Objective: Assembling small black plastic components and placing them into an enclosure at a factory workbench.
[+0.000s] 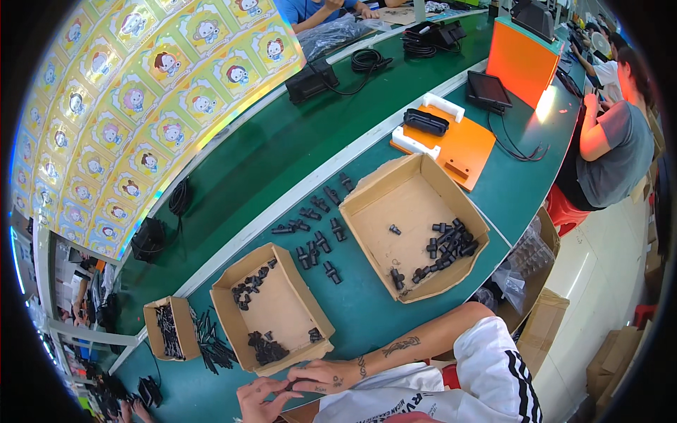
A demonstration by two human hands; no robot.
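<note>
At the table's near edge my right hand (pixel 323 376) reaches in from the right, its fingers bent and pressed together. My left hand (pixel 258 400) meets it there, thumb and fingers pinched. A small dark thing shows between the fingertips of both hands, too covered to name. Just beyond them stands a shallow cardboard box (pixel 285 299) with small black plastic parts in its corners. Farther right, a larger cardboard box (pixel 384 204) holds several black cylindrical fittings (pixel 455 243). More black fittings (pixel 315 248) lie loose on the green table between the boxes.
Left of the boxes, a small carton (pixel 185 331) holds thin black pieces, with more strips (pixel 214 342) beside it. An orange fixture board (pixel 469 144) carries a black part. Power adapters (pixel 310 79) sit on the green conveyor (pixel 282 155). A co-worker (pixel 613 155) sits at right.
</note>
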